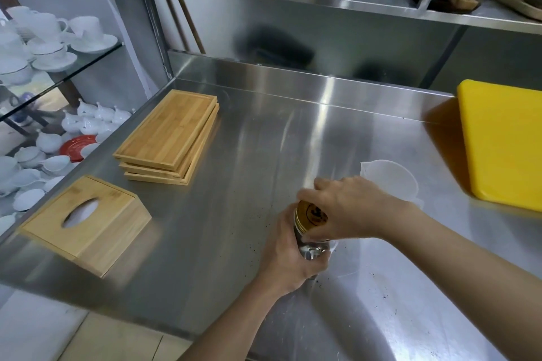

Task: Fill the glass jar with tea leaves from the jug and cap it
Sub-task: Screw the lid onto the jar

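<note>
Now the left hand (289,246) is wrapping around the glass jar (311,246) near the steel counter's (264,141) front edge, while the right hand (349,208) is clamping its fingers on the gold lid (311,214). The clear jug (390,179) is standing just beyond, to the right.

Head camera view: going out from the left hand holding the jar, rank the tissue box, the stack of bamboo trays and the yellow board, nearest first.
From the left hand:
1. Tissue box, to its left near the front edge of the table.
2. Stack of bamboo trays, farther back on the left.
3. Yellow board, far right toward the back.
</note>
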Demonstrator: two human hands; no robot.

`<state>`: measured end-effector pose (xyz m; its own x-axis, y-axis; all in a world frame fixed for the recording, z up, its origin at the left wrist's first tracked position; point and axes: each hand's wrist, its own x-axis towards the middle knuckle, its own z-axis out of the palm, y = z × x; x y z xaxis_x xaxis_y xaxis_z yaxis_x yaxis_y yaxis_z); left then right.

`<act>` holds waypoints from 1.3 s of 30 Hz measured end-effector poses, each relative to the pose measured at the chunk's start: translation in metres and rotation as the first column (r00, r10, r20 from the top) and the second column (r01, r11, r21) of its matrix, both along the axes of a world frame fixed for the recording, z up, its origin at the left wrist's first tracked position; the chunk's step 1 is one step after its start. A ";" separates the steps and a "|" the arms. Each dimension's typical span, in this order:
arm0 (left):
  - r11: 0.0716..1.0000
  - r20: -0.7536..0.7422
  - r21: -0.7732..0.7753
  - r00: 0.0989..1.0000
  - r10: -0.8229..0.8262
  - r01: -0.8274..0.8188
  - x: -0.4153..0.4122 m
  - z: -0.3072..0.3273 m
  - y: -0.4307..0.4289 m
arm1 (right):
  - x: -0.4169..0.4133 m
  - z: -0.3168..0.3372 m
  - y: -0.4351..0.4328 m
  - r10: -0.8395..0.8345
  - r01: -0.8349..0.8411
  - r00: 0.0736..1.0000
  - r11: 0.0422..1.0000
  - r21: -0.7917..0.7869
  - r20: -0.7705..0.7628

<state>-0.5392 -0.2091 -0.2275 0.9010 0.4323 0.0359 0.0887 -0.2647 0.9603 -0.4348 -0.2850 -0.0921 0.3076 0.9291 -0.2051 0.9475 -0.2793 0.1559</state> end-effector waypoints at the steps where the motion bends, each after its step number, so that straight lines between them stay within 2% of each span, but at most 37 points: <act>1: 1.000 0.002 -0.015 1.000 -0.009 0.009 0.000 0.000 0.000 | 0.001 -0.001 0.000 -0.042 0.041 0.998 0.999 0.024 0.041; 2: 1.000 -0.001 -0.021 1.000 -0.015 0.015 0.000 0.000 0.000 | 0.003 -0.003 -0.001 -0.056 0.055 0.998 0.998 0.026 0.031; 5: 1.000 -0.050 0.008 0.999 -0.019 0.019 0.000 -0.001 0.001 | 0.004 0.000 -0.006 -0.019 0.003 0.981 0.997 -0.083 -0.194; 6: 1.000 -0.062 0.025 0.998 -0.016 0.018 0.000 0.000 0.001 | 0.003 -0.001 -0.007 0.010 -0.033 0.977 0.994 -0.102 -0.214; 8: 1.000 -0.035 0.016 0.999 -0.017 0.017 -0.001 0.000 0.001 | 0.000 -0.003 -0.008 0.001 -0.008 0.994 0.998 -0.067 -0.111; 10: 1.000 -0.006 -0.019 1.000 -0.021 0.021 -0.002 0.000 0.001 | -0.001 -0.002 -0.006 -0.091 0.091 0.996 0.996 -0.012 -0.014; 12: 1.000 -0.012 0.001 1.000 -0.028 0.028 -0.002 0.000 0.002 | 0.000 -0.002 -0.008 -0.090 0.088 0.994 0.995 -0.035 -0.061; 14: 0.999 -0.029 0.039 0.999 -0.023 0.024 -0.001 0.001 0.002 | -0.001 -0.001 -0.010 -0.022 0.011 0.987 0.997 -0.072 -0.162; 15: 0.999 -0.028 0.042 0.999 -0.019 0.020 -0.001 0.000 0.002 | -0.001 -0.004 -0.010 0.002 -0.013 0.987 0.998 -0.067 -0.160; 19: 0.999 0.031 -0.020 0.999 -0.026 0.026 0.000 -0.001 0.002 | -0.002 -0.001 -0.006 -0.137 0.135 0.990 0.990 0.048 0.031; 24: 0.996 -0.028 -0.024 0.995 -0.091 0.091 -0.001 0.003 0.006 | 0.003 -0.006 -0.012 0.081 -0.084 0.986 0.996 -0.013 -0.147; 27: 0.972 -0.045 -0.089 0.974 -0.223 0.218 -0.002 0.006 0.016 | 0.005 -0.012 -0.015 0.174 -0.169 0.982 0.984 0.061 -0.079; 31: 0.946 -0.087 0.022 0.943 -0.322 0.325 0.005 0.012 0.031 | 0.006 -0.024 -0.017 0.279 -0.274 0.960 0.945 0.178 -0.004; 34: 0.959 -0.063 0.086 0.962 -0.264 0.269 0.006 0.015 0.026 | 0.007 -0.033 -0.015 0.288 -0.283 0.958 0.931 0.228 0.013; 39: 0.985 0.060 0.174 0.998 0.006 -0.017 -0.002 0.015 0.005 | 0.002 -0.044 -0.013 0.231 -0.223 0.973 0.922 0.316 0.013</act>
